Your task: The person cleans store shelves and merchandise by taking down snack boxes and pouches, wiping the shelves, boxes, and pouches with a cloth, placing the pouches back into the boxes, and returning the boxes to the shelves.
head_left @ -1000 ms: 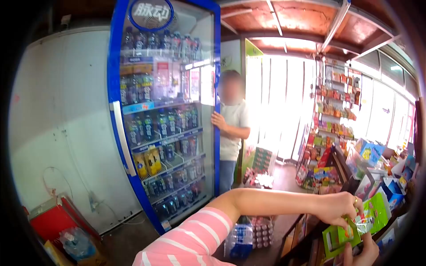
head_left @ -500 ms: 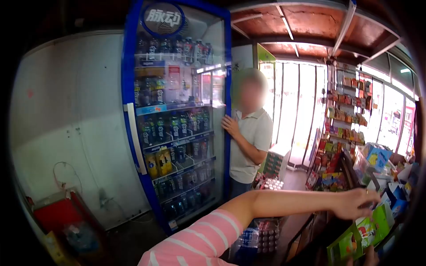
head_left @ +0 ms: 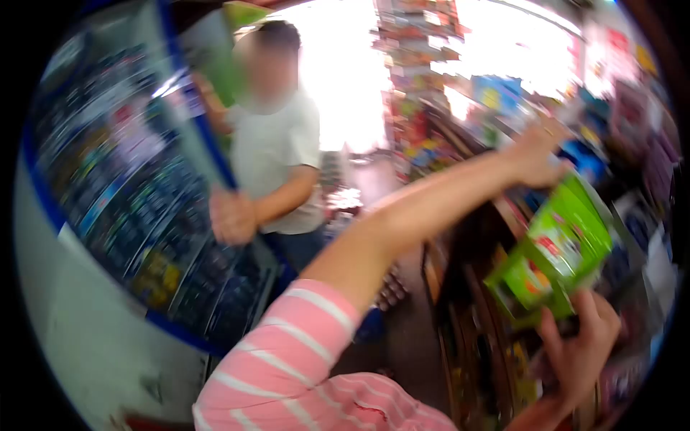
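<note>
A green display box [head_left: 575, 233] with printed pictures stands tilted at the right. My right hand [head_left: 586, 345] is at its lower edge, thumb and fingers pinched on it. My left arm, in a pink and white striped sleeve, reaches across the view, and my left hand [head_left: 535, 154] is just above the box's upper end. That hand is smeared by motion, so its fingers and anything in them cannot be made out.
At the left, a person [head_left: 277, 154] in a white shirt stands beside a blue-framed drinks fridge [head_left: 136, 187], one hand near its edge. Packets hang on a rack [head_left: 424, 79] by the bright windows. Cluttered goods [head_left: 636, 237] lie at the far right.
The view has swung right and tilted, bringing the box and my right hand further into view. My left hand has risen off the box. The person's hand has left the fridge's edge.
</note>
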Demonstrator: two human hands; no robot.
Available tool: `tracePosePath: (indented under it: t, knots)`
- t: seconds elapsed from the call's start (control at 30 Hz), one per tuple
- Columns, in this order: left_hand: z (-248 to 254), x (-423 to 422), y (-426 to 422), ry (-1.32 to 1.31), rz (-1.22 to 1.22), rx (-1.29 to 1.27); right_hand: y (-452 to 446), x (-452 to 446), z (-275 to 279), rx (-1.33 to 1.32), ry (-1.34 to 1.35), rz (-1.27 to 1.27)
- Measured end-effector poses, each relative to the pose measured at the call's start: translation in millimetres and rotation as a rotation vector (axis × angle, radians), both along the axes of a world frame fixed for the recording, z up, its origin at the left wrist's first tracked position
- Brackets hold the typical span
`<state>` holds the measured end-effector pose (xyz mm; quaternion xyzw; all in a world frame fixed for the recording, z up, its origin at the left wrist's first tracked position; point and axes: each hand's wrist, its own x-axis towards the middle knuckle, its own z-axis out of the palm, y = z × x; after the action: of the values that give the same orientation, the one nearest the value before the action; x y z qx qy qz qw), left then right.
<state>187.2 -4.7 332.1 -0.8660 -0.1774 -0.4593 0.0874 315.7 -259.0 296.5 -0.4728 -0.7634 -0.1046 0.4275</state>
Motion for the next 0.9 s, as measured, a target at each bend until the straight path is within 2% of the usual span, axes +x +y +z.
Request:
tracePosePath:
  t: [0.03,0.07,0.17,0.23,0.37,0.4,0.43,0.5,0.57,0.63,0.67,0.7,0.73,0.77,0.8,0.83,0.9]
  knots:
    - [0.8,2.8,8.7,0.177,0.003,0.007,-4.6,-1.6,1.7,0.017,-0.078,-0.065]
    - [-1.3,0.8,14.6,0.172,-0.036,-0.002,-10.5,-8.4,6.8,0.015,-0.113,-0.112]
    - [-10.9,5.1,18.5,0.076,-0.087,0.074,-12.5,-13.3,2.1,0.013,-0.043,-0.133]
    - [-19.2,12.1,23.2,-0.163,-0.099,0.085,-11.3,-21.3,6.8,-0.05,-0.057,-0.15]
    - [-19.3,11.7,29.6,-0.126,-0.129,0.161,-9.3,-31.9,8.0,-0.088,-0.084,-0.186]
    - [-17.4,14.0,29.8,-0.078,-0.122,0.032,-8.6,-30.8,8.1,-0.084,-0.099,-0.189]
    - [-17.2,15.6,29.6,-0.099,-0.116,0.017,-6.6,-30.2,8.0,-0.073,-0.113,-0.19]
    - [-18.5,13.6,29.3,-0.27,-0.032,0.148,-8.1,-27.0,5.8,-0.162,-0.104,-0.196]
    - [-20.6,-7.4,20.8,-0.351,-0.074,0.064,-3.9,-27.5,4.3,-0.006,-0.204,-0.266]
    - [-33.1,-43.5,4.4,-0.425,-0.132,-0.005,-2.5,-21.0,3.2,-0.062,-0.153,-0.266]
    - [-42.4,-56.8,4.5,-0.419,-0.012,0.121,0.8,-22.1,3.2,-0.055,-0.15,-0.26]
    - [-56.3,-72.7,2.4,-0.396,0.039,0.108,0.6,-21.6,3.3,-0.051,-0.151,-0.268]
    - [-59.4,-97.0,-0.1,-0.29,-0.056,-0.089,0.5,-25.7,2.6,-0.057,-0.154,-0.284]
    - [-69.5,-107.3,3.2,-0.372,0.02,-0.011,-0.9,-32.0,3.3,-0.073,-0.161,-0.311]
    - [-74.2,-118.9,4.5,-0.382,0.081,-0.045,-4.3,-37.0,6.1,-0.079,-0.174,-0.365]
    - [-76.6,-127.2,12.3,-0.297,0.237,-0.106,-3.9,-42.5,6.5,-0.056,-0.162,-0.313]
    - [-75.0,-123.6,23.6,-0.347,0.195,0.09,-8.3,-49.3,8.5,0.003,-0.179,-0.298]
